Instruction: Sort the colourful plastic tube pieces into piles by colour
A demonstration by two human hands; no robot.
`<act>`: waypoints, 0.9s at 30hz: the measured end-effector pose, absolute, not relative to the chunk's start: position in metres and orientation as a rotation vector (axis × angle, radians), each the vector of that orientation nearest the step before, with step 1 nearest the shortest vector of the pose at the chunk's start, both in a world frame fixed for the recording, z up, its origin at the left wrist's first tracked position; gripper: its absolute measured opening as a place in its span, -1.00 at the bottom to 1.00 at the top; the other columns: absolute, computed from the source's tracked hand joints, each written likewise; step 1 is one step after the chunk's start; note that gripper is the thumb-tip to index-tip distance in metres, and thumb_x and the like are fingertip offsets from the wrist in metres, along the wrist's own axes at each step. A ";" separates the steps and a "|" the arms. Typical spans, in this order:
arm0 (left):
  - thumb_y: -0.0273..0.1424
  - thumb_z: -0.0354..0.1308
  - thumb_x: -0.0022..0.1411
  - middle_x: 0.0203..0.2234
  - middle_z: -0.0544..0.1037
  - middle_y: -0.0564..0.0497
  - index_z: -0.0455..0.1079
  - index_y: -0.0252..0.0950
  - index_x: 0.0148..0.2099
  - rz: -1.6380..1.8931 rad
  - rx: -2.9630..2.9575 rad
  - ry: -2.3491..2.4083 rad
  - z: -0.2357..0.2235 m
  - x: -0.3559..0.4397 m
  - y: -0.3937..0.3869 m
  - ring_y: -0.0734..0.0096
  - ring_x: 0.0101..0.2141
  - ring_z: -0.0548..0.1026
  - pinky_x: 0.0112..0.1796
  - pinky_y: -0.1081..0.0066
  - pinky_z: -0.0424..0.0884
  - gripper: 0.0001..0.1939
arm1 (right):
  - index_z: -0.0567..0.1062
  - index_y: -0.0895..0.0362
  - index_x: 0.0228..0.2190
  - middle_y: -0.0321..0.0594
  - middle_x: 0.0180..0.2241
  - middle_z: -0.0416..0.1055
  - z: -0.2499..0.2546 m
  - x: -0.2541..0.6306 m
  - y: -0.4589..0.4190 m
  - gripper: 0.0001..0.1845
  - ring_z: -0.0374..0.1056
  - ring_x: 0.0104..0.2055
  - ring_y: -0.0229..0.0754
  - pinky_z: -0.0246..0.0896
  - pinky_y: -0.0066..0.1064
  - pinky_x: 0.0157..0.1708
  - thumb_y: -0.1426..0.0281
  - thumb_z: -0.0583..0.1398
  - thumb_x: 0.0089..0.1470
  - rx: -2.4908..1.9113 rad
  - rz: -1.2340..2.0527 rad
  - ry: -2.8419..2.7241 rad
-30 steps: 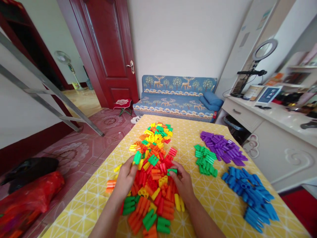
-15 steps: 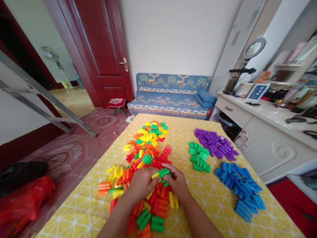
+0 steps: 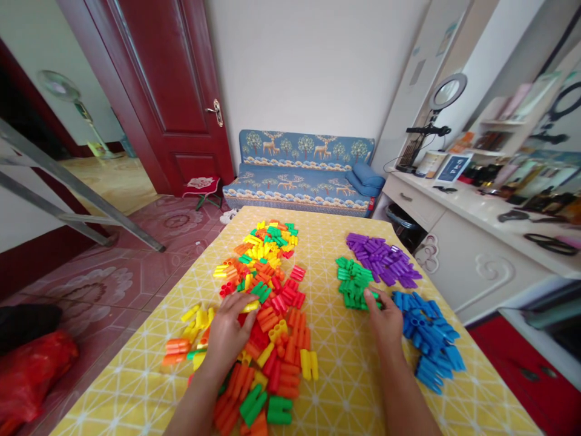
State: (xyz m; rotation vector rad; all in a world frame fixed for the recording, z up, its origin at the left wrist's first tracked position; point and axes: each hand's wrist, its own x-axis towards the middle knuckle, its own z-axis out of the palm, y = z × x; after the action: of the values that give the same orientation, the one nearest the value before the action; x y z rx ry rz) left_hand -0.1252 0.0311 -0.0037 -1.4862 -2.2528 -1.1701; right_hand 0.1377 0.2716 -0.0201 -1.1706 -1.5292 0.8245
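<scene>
My left hand (image 3: 229, 327) over mixed heap (image 3: 297, 330) of red, orange, yellow and green blocks, closed on yellow block (image 3: 250, 307). My right hand (image 3: 387, 318) at near right edge of green pile (image 3: 351, 277), touching it; cannot tell whether it grips piece. Purple pile (image 3: 384, 259) just beyond green one; blue pile (image 3: 426, 333) just right of my right hand. All on yellow, white-lined bench (image 3: 340, 375).

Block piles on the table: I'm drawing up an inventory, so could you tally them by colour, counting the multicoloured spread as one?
Purple pile: 1
Green pile: 1
Blue pile: 1
Multicoloured spread: 1
Total: 4
</scene>
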 end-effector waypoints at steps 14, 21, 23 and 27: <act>-0.41 0.06 0.20 -0.20 0.55 -0.07 0.48 -0.26 -0.13 -1.273 -1.333 -2.277 -0.008 -0.125 0.030 0.23 -0.14 0.48 -0.03 0.22 0.39 -0.77 | 0.46 0.12 -0.46 -0.06 -0.46 0.51 -0.022 0.165 0.268 -0.47 0.42 -0.41 0.02 0.23 -0.24 -0.41 -0.12 0.18 -0.20 -1.438 0.530 -1.813; -0.45 0.05 0.12 -0.21 0.55 -0.09 0.48 -0.28 -0.13 -1.167 -1.257 -2.346 -0.001 -0.130 0.028 0.17 -0.13 0.48 -0.02 0.18 0.38 -0.72 | 0.49 0.12 -0.49 -0.07 -0.46 0.52 -0.023 0.166 0.265 -0.47 0.39 -0.48 -0.03 0.25 -0.23 -0.44 -0.11 0.24 -0.26 -1.399 0.645 -1.899; -0.49 0.04 0.09 -0.18 0.54 -0.11 0.47 -0.30 -0.10 -1.139 -1.202 -2.372 0.002 -0.133 0.028 0.15 -0.12 0.47 -0.01 0.17 0.37 -0.68 | 0.48 0.13 -0.45 -0.06 -0.43 0.52 -0.025 0.165 0.265 -0.42 0.40 -0.46 -0.01 0.26 -0.22 -0.43 -0.13 0.24 -0.30 -1.427 0.636 -1.802; -0.46 0.05 0.13 -0.14 0.52 -0.12 0.47 -0.31 -0.07 -1.119 -1.208 -2.403 0.012 -0.135 0.032 0.15 -0.09 0.45 0.01 0.18 0.35 -0.68 | 0.47 0.13 -0.47 -0.09 -0.47 0.50 -0.025 0.163 0.263 -0.38 0.37 -0.51 -0.05 0.24 -0.24 -0.47 -0.19 0.18 -0.26 -1.429 0.650 -1.791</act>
State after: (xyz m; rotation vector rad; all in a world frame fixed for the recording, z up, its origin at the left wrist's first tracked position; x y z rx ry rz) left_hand -0.1348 0.0322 0.0119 -1.2079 -2.4026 -1.1190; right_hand 0.1630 0.2629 -0.0252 -1.4291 -1.7913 0.6496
